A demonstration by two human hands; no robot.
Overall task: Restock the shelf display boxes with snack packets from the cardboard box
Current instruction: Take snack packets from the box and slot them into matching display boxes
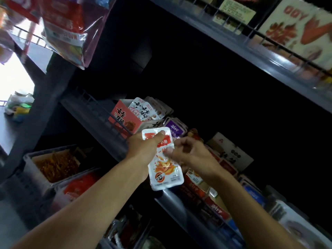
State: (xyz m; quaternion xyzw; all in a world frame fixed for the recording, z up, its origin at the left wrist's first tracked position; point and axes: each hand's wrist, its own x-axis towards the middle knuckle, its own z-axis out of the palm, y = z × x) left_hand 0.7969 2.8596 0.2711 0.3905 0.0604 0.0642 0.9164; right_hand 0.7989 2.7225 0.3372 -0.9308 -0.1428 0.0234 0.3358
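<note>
At shelf edge (115, 141) | left hand (142, 148), right hand (190, 155) hold snack packet (165, 173) | pink display box (125, 119) behind

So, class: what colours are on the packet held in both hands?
White packet with red-orange print; head view.

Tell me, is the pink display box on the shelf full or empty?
Nearly full: the pink display box shows white packets standing in a row above its rim.

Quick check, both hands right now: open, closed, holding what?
Left hand: closed on the top of the white snack packet, thumb across its face.
Right hand: fingers curled, thumb on the same packet; holding it too.
</note>
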